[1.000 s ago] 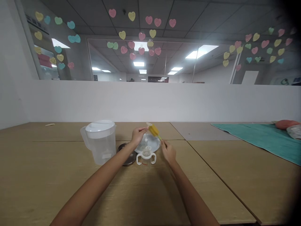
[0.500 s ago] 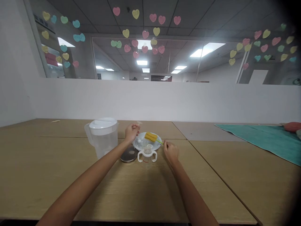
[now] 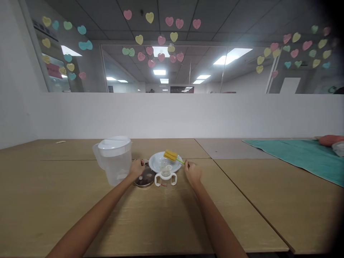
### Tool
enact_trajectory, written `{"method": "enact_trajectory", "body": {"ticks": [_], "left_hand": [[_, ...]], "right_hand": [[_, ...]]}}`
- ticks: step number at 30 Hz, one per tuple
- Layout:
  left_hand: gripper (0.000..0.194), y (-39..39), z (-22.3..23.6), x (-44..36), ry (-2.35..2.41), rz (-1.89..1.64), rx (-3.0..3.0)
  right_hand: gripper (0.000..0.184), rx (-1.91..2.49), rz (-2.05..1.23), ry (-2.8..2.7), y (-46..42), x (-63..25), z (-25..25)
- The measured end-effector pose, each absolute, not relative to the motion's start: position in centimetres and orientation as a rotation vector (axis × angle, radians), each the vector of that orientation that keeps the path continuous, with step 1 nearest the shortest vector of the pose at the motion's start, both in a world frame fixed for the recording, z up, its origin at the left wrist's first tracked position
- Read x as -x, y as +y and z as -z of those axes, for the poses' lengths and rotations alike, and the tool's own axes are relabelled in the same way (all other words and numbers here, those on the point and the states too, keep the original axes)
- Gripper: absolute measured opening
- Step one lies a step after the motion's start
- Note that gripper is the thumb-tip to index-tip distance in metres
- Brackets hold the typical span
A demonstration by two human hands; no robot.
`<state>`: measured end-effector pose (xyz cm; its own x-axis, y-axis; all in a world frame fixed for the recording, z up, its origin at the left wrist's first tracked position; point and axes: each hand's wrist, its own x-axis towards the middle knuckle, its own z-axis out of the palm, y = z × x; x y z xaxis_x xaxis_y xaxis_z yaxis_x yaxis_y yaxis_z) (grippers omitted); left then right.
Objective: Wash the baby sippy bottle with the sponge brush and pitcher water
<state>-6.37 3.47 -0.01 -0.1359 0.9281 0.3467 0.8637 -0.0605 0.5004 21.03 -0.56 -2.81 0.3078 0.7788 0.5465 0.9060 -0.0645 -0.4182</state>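
Note:
My right hand (image 3: 192, 171) is closed around the green handle of a yellow sponge bottle brush (image 3: 170, 155), whose head is held over a white bowl (image 3: 153, 163). My left hand (image 3: 137, 167) is over the far left rim of a round metal dish (image 3: 145, 181), fingers pinched on a small clear piece that is hard to make out. Small pale spots show on the dish; I cannot tell whether they are objects or reflections. In front of the bowl stands a clear baby bottle (image 3: 166, 179) without a cap, with two white side handles. Something clear lies in the bowl.
A translucent lidded pitcher (image 3: 116, 165) stands left of my left hand. A green cloth (image 3: 292, 156) lies at the right, with a red item (image 3: 331, 140) at its far edge. A small flat piece (image 3: 60, 142) rests at the back left. Behind the table is a white wall (image 3: 172, 114).
My left hand has moved from above the bowl's far left side down and left to the metal dish, still pinched. The brush stays over the bowl in my right hand. The view has shifted slightly.

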Motion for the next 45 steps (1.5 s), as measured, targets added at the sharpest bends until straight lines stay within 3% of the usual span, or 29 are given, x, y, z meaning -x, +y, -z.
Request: {"method": "enact_trajectory", "body": {"ticks": [9,15,25,29,34,45], "left_hand": [[0.027,4.3,-0.1,3.6,1.916,-1.05,-2.418],[0.038,6.6,-1.3,-2.1,1.769,-0.858,-2.423],[0.032,6.5,-1.0,-3.8,1.694,-0.816,-2.36],[0.042,4.8,-3.0,-2.5,1.618,-0.962,-2.441],[0.042,1.9,-4.5,-0.4,1.324,-1.355,-2.434],[0.036,-1.5,-3.3,1.1,1.086,-1.747,-2.029]], "right_hand": [[0.047,1.867,0.163,-1.367,-0.9,-21.2,2.1],[0.046,1.846,0.165,-1.397,-0.4,-21.3,2.8],[0.046,1.847,0.137,-1.425,-0.3,-21.3,3.0],[0.048,1.781,0.177,-1.383,-0.1,-21.4,3.2],[0.042,1.556,0.338,-1.478,-0.2,-21.1,3.7],[0.029,1.228,0.395,-1.655,-1.0,-20.8,3.6]]}}
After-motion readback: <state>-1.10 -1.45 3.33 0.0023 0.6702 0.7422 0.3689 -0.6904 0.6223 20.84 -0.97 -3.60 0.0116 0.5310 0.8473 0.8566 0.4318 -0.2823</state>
